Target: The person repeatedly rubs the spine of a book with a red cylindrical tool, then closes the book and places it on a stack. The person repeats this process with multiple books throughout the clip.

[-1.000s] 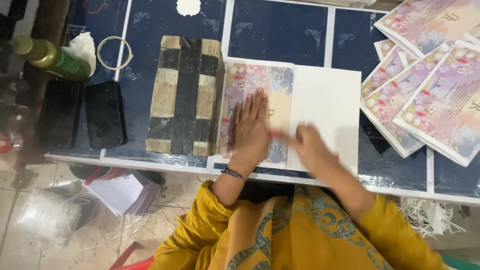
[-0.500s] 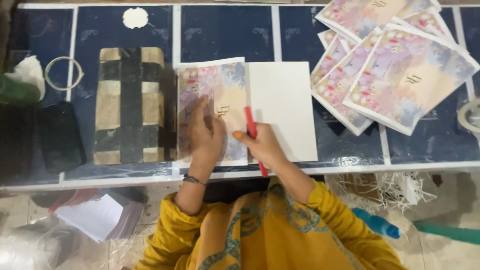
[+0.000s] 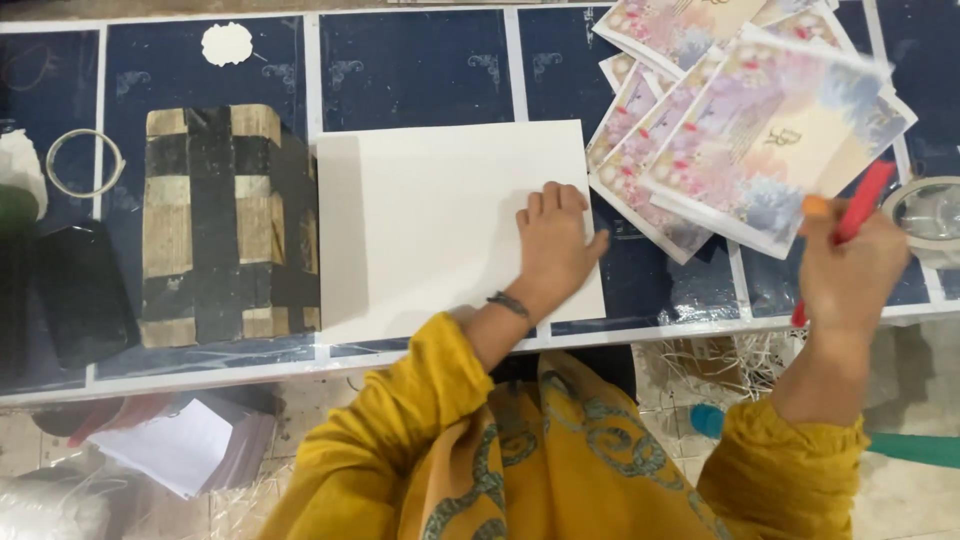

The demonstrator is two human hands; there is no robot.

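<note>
My left hand [image 3: 555, 245] lies flat, fingers together, on the right part of a blank white card [image 3: 440, 220] on the dark blue tabletop [image 3: 415, 65]. My right hand [image 3: 850, 270] is raised over the table's right front edge and grips a red stick-like tool [image 3: 852, 215]. Just left of it lies a fanned pile of floral printed cards [image 3: 690, 130]. The top floral card [image 3: 775, 140] is blurred, its corner close to my right hand; I cannot tell whether the hand holds it.
A wooden block banded with black tape [image 3: 230, 225] stands left of the white card. Further left are a black phone [image 3: 80, 290] and a thin ring [image 3: 85, 160]. A tape roll [image 3: 930, 210] sits at the right edge. Loose papers [image 3: 180, 445] lie on the floor.
The floral card that lay on the white card is gone from it, leaving it bare. My right hand swung to the right with the red tool; my left hand shifted rightward on the white card.
</note>
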